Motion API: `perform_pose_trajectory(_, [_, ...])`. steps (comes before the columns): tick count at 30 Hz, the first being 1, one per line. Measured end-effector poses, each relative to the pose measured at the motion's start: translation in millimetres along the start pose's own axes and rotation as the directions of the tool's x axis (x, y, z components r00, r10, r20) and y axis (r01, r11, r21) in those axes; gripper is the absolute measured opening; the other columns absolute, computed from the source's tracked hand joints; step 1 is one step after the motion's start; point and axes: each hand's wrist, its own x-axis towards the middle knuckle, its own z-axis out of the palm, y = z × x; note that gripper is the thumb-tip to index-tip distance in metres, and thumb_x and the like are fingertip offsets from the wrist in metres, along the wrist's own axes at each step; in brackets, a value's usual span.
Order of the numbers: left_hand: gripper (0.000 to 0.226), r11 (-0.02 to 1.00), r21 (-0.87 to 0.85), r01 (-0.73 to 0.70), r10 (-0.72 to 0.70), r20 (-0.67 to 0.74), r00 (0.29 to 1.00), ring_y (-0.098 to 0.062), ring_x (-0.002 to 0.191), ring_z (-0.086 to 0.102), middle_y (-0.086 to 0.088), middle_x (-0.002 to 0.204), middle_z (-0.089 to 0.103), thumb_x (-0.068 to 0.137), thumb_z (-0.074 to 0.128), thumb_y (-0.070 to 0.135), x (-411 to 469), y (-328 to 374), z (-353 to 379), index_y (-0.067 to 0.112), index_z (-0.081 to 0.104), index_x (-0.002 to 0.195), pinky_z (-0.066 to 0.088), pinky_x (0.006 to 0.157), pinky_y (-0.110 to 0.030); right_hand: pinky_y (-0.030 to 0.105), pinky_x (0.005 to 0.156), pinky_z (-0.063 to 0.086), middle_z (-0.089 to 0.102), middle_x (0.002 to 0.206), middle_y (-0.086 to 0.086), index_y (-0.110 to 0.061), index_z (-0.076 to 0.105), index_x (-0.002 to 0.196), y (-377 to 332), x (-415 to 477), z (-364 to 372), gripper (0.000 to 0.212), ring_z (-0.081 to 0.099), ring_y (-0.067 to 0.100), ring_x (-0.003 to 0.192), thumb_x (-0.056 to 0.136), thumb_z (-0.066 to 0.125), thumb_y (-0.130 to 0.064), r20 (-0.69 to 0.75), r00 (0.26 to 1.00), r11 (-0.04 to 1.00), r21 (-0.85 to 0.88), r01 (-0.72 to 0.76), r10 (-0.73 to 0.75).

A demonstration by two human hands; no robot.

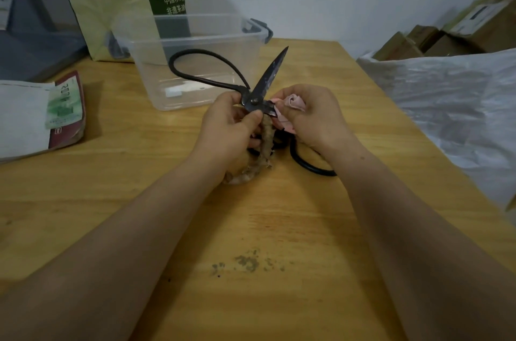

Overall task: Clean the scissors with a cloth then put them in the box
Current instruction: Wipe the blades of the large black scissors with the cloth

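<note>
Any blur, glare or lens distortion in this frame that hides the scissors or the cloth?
Head view: the scissors and pink cloth read fairly sharp at centre. Head view: wide-angle stretch toward the corners; the cardboard boxes far right are smeared. Head view: light is dim and soft, no glare on the clear box.

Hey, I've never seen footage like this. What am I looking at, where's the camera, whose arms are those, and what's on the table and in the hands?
There is no machine here. These are a person's two bare arms, filmed by one wide-angle camera worn on their head, looking down at a wooden table. The left hand grips old black scissors by the rope-wrapped handle near the pivot, with the blades spread apart. The right hand pinches a pink cloth around one blade, and the other blade points up. Behind them stands a clear plastic box, open at the top. A red packet lies at the left, and a white sack sits beside the table at the right.
</note>
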Motion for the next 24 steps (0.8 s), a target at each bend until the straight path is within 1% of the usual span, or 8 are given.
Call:
perform_pose_trajectory(2, [0.016, 1.000, 0.011, 0.003, -0.002, -0.033, 0.999, -0.010, 0.069, 0.058, -0.008, 0.092, 0.066, 0.093, 0.054, 0.006, 0, 1, -2, 0.009, 0.059, 0.109, 0.045, 0.043, -0.017, 0.042, 0.079, 0.056, 0.067, 0.086, 0.003, -0.025, 0.064, 0.083, 0, 0, 3, 0.018, 0.067, 0.021, 0.084, 0.093, 0.058, -0.011, 0.014, 1.000, 1.000, 0.022, -0.012, 0.012])
perform_pose_trajectory(4, [0.012, 1.000, -0.018, 0.018, -0.019, -0.071, 0.997, -0.012, 0.065, 0.055, -0.007, 0.089, 0.068, 0.093, 0.056, 0.008, 0, 1, -4, 0.012, 0.064, 0.100, 0.037, 0.040, -0.018, 0.046, 0.082, 0.056, 0.068, 0.091, 0.006, -0.026, 0.065, 0.085, -1, -1, 7, 0.018, 0.067, 0.024, 0.089, 0.093, 0.057, -0.012, 0.030, 1.000, 0.999, 0.033, -0.009, 0.008])
perform_pose_trajectory(7, [0.012, 0.997, -0.071, 0.029, -0.036, -0.098, 0.995, -0.007, 0.056, 0.053, -0.003, 0.080, 0.069, 0.091, 0.059, 0.010, -1, 2, -4, 0.012, 0.068, 0.099, 0.035, 0.040, -0.018, 0.030, 0.074, 0.058, 0.067, 0.089, 0.003, -0.018, 0.067, 0.100, -4, -2, 8, 0.013, 0.066, 0.016, 0.083, 0.094, 0.057, -0.013, 0.089, 0.996, 0.998, 0.055, -0.018, 0.013])
perform_pose_trajectory(10, [0.011, 0.993, -0.102, 0.051, -0.064, -0.133, 0.989, -0.004, 0.047, 0.048, 0.002, 0.068, 0.066, 0.089, 0.062, 0.010, -2, 1, -3, 0.012, 0.070, 0.097, 0.034, 0.039, -0.018, 0.009, 0.055, 0.047, 0.063, 0.078, -0.004, -0.020, 0.065, 0.094, -4, -5, 6, 0.009, 0.059, 0.002, 0.069, 0.092, 0.060, -0.013, 0.131, 0.991, 0.998, 0.059, -0.008, 0.000])
perform_pose_trajectory(15, [0.010, 0.988, -0.139, 0.064, -0.086, -0.157, 0.984, -0.009, 0.048, 0.049, 0.004, 0.060, 0.066, 0.088, 0.063, 0.009, -2, 2, -5, 0.013, 0.071, 0.086, 0.038, 0.039, -0.020, 0.009, 0.051, 0.044, 0.062, 0.073, -0.005, -0.019, 0.066, 0.090, -2, -5, -2, 0.006, 0.057, 0.000, 0.061, 0.089, 0.064, -0.013, 0.147, 0.988, 0.998, 0.029, -0.057, 0.053])
perform_pose_trajectory(19, [0.014, 0.978, -0.195, 0.075, -0.100, -0.125, 0.987, -0.002, 0.064, 0.066, 0.008, 0.066, 0.071, 0.088, 0.062, 0.007, 0, 2, -7, 0.017, 0.069, 0.082, 0.055, 0.061, -0.015, 0.012, 0.050, 0.045, 0.064, 0.067, -0.001, -0.013, 0.068, 0.087, -2, -8, -8, 0.009, 0.059, -0.004, 0.050, 0.088, 0.063, -0.006, 0.172, 0.983, 0.993, 0.080, -0.082, 0.067])
perform_pose_trajectory(21, [0.014, 0.977, -0.202, 0.074, -0.097, -0.104, 0.990, -0.005, 0.070, 0.067, 0.005, 0.072, 0.072, 0.089, 0.061, 0.007, 1, 1, -8, 0.017, 0.069, 0.083, 0.056, 0.066, -0.016, 0.015, 0.047, 0.045, 0.066, 0.067, 0.001, -0.012, 0.071, 0.088, -2, -8, -12, 0.009, 0.060, 0.002, 0.052, 0.089, 0.063, -0.008, 0.121, 0.988, 0.983, 0.143, -0.113, 0.096])
perform_pose_trajectory(24, [0.013, 0.972, -0.223, 0.080, -0.102, -0.092, 0.990, -0.004, 0.070, 0.068, 0.005, 0.074, 0.072, 0.089, 0.060, 0.007, 2, 0, -9, 0.016, 0.069, 0.086, 0.055, 0.066, -0.016, 0.012, 0.051, 0.048, 0.067, 0.077, -0.008, -0.012, 0.071, 0.099, -1, -1, -20, 0.013, 0.064, -0.002, 0.060, 0.090, 0.062, -0.012, -0.180, 0.975, 0.977, 0.188, -0.097, 0.132])
